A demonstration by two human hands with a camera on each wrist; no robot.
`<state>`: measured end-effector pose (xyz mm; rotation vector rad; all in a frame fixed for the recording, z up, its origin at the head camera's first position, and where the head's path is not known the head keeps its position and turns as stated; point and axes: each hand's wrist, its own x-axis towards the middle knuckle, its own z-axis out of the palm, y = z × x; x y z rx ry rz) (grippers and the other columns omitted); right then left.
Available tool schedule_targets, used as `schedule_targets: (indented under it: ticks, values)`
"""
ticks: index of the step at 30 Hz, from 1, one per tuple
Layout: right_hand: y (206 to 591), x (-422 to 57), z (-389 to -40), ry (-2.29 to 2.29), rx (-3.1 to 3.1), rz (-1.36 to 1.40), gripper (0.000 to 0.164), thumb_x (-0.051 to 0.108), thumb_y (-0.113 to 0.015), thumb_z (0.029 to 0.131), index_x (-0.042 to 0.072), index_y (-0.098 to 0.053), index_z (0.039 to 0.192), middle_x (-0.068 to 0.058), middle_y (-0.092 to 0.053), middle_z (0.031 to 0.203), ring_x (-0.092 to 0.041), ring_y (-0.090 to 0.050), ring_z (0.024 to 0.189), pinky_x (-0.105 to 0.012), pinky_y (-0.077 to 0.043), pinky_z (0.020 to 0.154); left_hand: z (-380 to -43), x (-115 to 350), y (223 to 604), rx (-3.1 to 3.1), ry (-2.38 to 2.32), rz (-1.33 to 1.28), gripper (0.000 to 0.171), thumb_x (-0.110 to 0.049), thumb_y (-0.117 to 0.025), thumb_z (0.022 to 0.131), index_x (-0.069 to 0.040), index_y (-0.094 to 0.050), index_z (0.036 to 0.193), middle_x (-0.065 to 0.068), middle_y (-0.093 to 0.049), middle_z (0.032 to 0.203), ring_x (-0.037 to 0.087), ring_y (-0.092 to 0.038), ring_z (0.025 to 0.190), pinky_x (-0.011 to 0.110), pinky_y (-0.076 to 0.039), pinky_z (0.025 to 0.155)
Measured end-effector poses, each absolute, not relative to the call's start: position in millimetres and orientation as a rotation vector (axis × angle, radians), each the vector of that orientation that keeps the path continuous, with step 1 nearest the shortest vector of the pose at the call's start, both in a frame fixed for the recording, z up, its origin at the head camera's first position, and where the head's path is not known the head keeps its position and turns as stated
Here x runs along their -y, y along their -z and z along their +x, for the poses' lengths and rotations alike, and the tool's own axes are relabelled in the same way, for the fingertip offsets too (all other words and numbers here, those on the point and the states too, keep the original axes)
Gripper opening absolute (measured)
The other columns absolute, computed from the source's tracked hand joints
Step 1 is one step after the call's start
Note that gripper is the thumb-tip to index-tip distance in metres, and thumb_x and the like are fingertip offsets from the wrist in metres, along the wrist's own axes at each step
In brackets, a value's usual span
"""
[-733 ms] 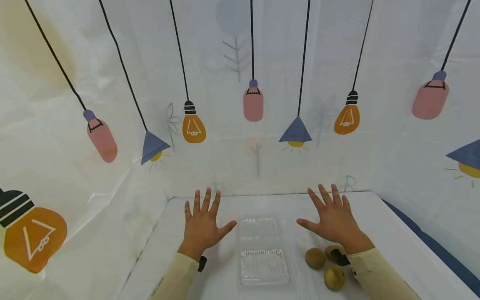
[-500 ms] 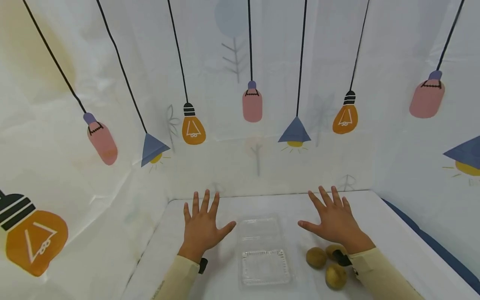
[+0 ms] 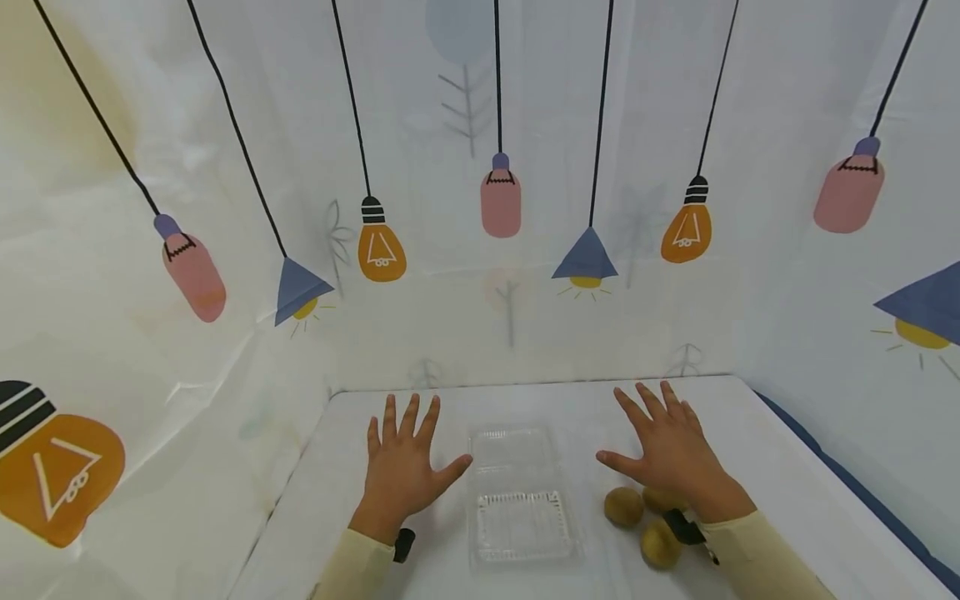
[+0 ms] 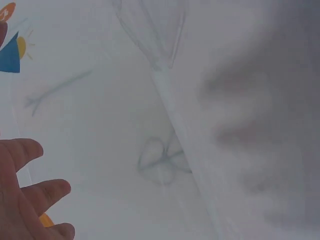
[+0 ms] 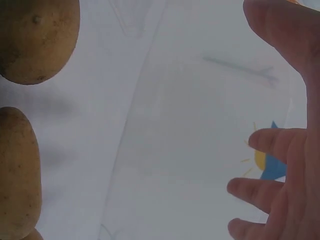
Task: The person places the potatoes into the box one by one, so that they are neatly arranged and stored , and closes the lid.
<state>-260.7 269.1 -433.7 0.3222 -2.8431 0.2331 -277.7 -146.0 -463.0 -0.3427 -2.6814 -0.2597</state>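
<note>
My left hand (image 3: 401, 475) is spread over the left part of the white table, fingers straight and holding nothing. Between the hands lies a clear plastic clamshell box (image 3: 522, 525), lid folded back toward the far side. My right hand (image 3: 672, 450), also spread and holding nothing, is above the right part of the table. Close to its wrist are several potatoes (image 3: 623, 507), one partly hidden by that wrist. The right wrist view shows two potatoes (image 5: 19, 175) large at the left, with the right fingers (image 5: 270, 142) apart from them. Left fingers (image 4: 47, 195) show at the left wrist view's edge.
The white table (image 3: 300, 533) ends at a white curtain (image 3: 435, 325) printed with hanging lamps, which also runs along the left and right. A dark blue strip (image 3: 847, 483) borders the table's right edge. Each wrist wears a small black device (image 3: 403, 545).
Both hands have come slightly lower in the head view, still spread. The whole scene has shifted a little left and up in that view. The box and potatoes stay in place on the table.
</note>
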Motion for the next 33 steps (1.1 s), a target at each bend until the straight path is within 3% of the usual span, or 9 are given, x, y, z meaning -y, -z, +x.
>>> schedule_targets:
  ticks: [3,8,12,14,16,19,25,33]
  values:
    - [437,-268,-256,-0.241,2.835,0.332,0.109,0.083,-0.065,0.085,0.015,-0.036,0.165,-0.027,-0.030,0.166,-0.059,-0.014,0.152,-0.078,-0.016,0.113,-270,145,468,2.684,0.305,-0.384,0.100,-0.087,-0.054,0.088,-0.025,-0.040,0.165,0.015,-0.046,0.160,0.050,-0.026,0.153,0.073,-0.025,0.114]
    - [445,-264,-248,-0.237,2.814,0.361,0.104,0.077,-0.071,0.085,0.016,-0.041,0.163,-0.024,-0.040,0.160,-0.056,-0.029,0.146,-0.078,-0.029,0.106,-262,144,484,2.771,0.511,-0.492,0.094,-0.082,-0.060,0.089,-0.027,-0.043,0.163,0.009,-0.062,0.143,0.039,-0.056,0.131,0.061,-0.049,0.098]
    - [449,-262,-242,-0.278,2.798,0.369,0.101,0.074,-0.076,0.083,0.015,-0.046,0.160,-0.022,-0.049,0.154,-0.052,-0.040,0.139,-0.075,-0.037,0.100,-261,146,496,2.861,0.741,-0.579,0.092,-0.081,-0.062,0.089,-0.031,-0.042,0.163,0.004,-0.068,0.132,0.028,-0.064,0.118,0.050,-0.056,0.088]
    - [450,-262,-240,-0.310,2.797,0.368,0.100,0.071,-0.080,0.081,0.016,-0.049,0.159,-0.020,-0.052,0.151,-0.051,-0.043,0.135,-0.074,-0.039,0.098,-262,148,501,2.874,0.849,-0.636,0.089,-0.078,-0.063,0.090,-0.031,-0.043,0.163,0.001,-0.072,0.121,0.020,-0.068,0.101,0.043,-0.056,0.079]
    - [451,-262,-237,-0.341,2.814,0.364,0.099,0.069,-0.083,0.079,0.017,-0.051,0.157,-0.018,-0.055,0.149,-0.050,-0.045,0.133,-0.073,-0.040,0.098,-263,150,506,2.877,0.960,-0.695,0.086,-0.074,-0.065,0.092,-0.031,-0.043,0.163,-0.003,-0.073,0.108,0.012,-0.066,0.084,0.036,-0.053,0.070]
    - [455,-263,-234,-0.382,2.839,0.348,0.092,0.065,-0.085,0.078,0.020,-0.056,0.153,-0.012,-0.059,0.146,-0.046,-0.049,0.131,-0.069,-0.042,0.098,-267,152,514,2.858,1.108,-0.769,0.081,-0.069,-0.068,0.094,-0.030,-0.044,0.162,-0.006,-0.073,0.103,0.004,-0.061,0.069,0.028,-0.051,0.064]
    - [463,-267,-231,-0.410,2.827,0.354,0.075,0.057,-0.086,0.082,0.019,-0.066,0.143,-0.006,-0.066,0.135,-0.038,-0.057,0.118,-0.062,-0.047,0.089,-274,147,520,2.797,1.204,-0.819,0.082,-0.063,-0.074,0.093,-0.021,-0.049,0.159,-0.005,-0.074,0.105,0.004,-0.062,0.069,0.027,-0.053,0.065]
    - [473,-263,-230,-0.489,2.951,0.314,0.075,0.060,-0.085,0.082,0.018,-0.067,0.141,-0.006,-0.068,0.134,-0.037,-0.058,0.121,-0.063,-0.048,0.094,-269,144,532,2.796,1.129,-0.801,0.077,-0.053,-0.075,0.096,-0.010,-0.053,0.155,-0.015,-0.069,0.097,0.000,-0.060,0.070,0.024,-0.052,0.066]
